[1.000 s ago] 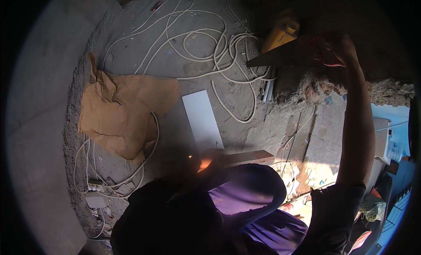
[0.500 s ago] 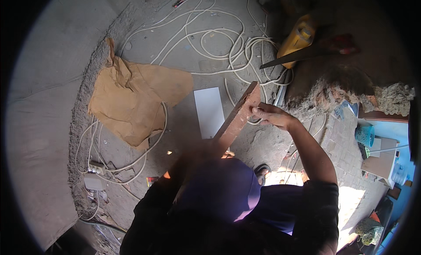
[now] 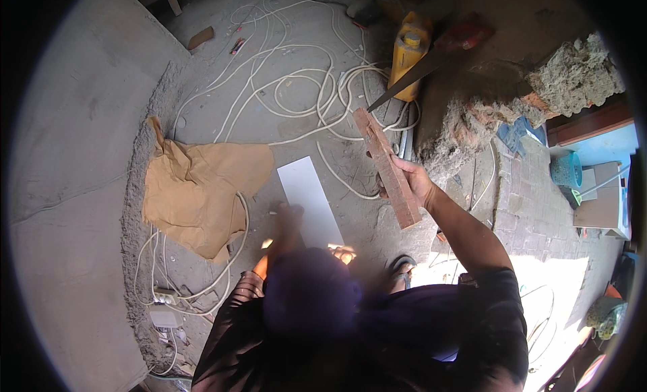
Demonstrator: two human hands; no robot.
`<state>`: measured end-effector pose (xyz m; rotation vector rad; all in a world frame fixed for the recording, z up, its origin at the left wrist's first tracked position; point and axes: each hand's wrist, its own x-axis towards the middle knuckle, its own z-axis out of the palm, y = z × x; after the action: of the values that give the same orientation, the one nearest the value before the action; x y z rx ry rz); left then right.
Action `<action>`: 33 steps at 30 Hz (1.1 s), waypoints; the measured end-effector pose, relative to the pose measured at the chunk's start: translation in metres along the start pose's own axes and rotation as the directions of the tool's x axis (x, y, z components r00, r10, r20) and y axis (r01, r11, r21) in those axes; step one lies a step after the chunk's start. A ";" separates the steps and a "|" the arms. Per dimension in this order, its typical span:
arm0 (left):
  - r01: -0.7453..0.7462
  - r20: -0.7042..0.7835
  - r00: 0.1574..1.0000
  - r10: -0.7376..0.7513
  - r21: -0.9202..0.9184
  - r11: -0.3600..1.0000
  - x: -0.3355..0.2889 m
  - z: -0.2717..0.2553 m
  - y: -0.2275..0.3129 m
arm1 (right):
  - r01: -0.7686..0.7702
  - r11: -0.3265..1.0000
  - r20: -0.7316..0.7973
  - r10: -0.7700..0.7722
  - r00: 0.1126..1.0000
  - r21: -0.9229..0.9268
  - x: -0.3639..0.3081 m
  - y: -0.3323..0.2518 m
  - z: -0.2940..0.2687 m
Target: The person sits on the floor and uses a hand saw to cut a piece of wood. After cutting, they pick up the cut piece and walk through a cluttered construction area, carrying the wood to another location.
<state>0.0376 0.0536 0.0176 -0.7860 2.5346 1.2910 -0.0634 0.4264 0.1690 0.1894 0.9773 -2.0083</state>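
In my right hand (image 3: 412, 179) is a short reddish-brown wooden plank (image 3: 387, 168), gripped near its middle. Its long side slants from far left to near right above the floor. My left hand (image 3: 288, 218) is down at the left edge of a white rectangular panel (image 3: 306, 190) lying on the concrete. Motion smears its fingers, so what they hold, if anything, does not show. Beyond the plank a handsaw (image 3: 421, 72) with a red handle leans by a yellow jerrycan (image 3: 406, 58).
Crumpled brown paper (image 3: 202, 183) lies to the left. Loops of white cable (image 3: 296, 88) spread across the far floor. A power strip (image 3: 165, 316) rests at the near left. Broken rough masonry (image 3: 472, 129) borders the right, with a blue basket (image 3: 566, 169) beyond.
My right hand has turned the plank so its far end now points left instead of right. My left hand has come off the plank and down to the white panel. The view has shifted.
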 end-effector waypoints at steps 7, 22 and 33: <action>-0.113 -0.019 0.993 0.115 0.103 0.988 0.022 0.020 -0.056 | -0.022 0.999 -0.160 0.027 0.987 0.033 -0.016 -0.020 0.017; 0.099 -0.143 0.985 -0.097 0.011 0.995 0.008 0.037 -0.014 | -0.216 0.454 -0.299 -0.119 0.947 -0.865 0.088 0.086 -0.048; 0.026 0.108 0.994 -0.016 -0.089 0.996 0.029 0.019 0.024 | -0.335 0.651 -0.386 0.069 0.920 -0.682 0.084 0.127 -0.047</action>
<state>-0.0015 0.0698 0.0112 -0.7382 2.3937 1.4094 -0.0285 0.3659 0.0260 0.1743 1.8293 -1.2412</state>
